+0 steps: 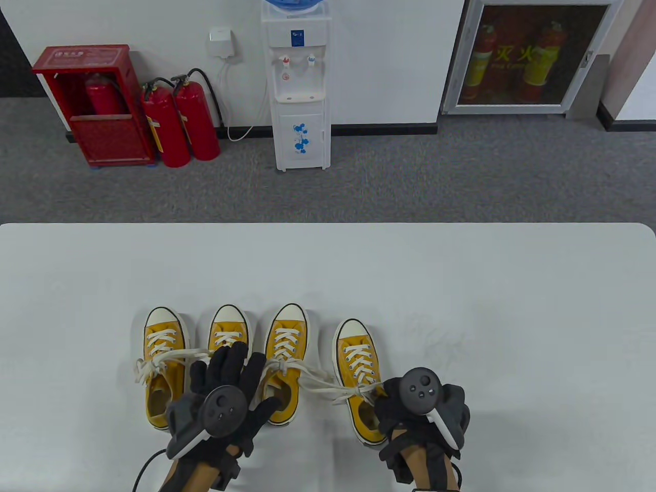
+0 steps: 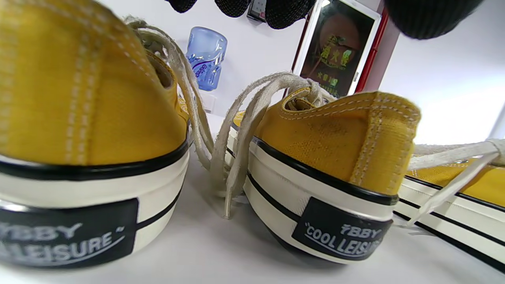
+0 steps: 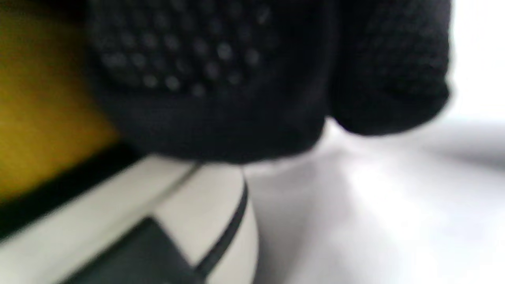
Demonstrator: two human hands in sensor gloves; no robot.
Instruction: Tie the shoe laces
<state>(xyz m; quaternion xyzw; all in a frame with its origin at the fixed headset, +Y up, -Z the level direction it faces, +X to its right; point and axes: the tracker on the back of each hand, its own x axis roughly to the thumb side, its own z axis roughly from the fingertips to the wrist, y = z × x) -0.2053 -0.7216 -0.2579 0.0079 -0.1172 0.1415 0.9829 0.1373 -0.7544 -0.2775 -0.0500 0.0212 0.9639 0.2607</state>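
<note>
Four yellow canvas shoes with white laces stand in a row, toes pointing away. My left hand (image 1: pixel 230 374) hovers over the second shoe (image 1: pixel 229 330), fingers spread, holding nothing. In the left wrist view its fingertips (image 2: pixel 288 12) hang above two heels (image 2: pixel 335 157) with loose laces (image 2: pixel 236 138) between them. My right hand (image 1: pixel 420 410) is curled at the heel of the rightmost shoe (image 1: pixel 353 353). Its gloved fingers (image 3: pixel 205 79) press on the yellow heel (image 3: pixel 39 118). That shoe's lace ends (image 1: pixel 338 394) trail left toward the third shoe (image 1: pixel 287 338).
The leftmost shoe (image 1: pixel 164 369) has laces lying loose over its left side. The white table (image 1: pixel 512 307) stretches wide to the right and beyond the toes. Fire extinguishers and a water dispenser stand on the floor beyond the table.
</note>
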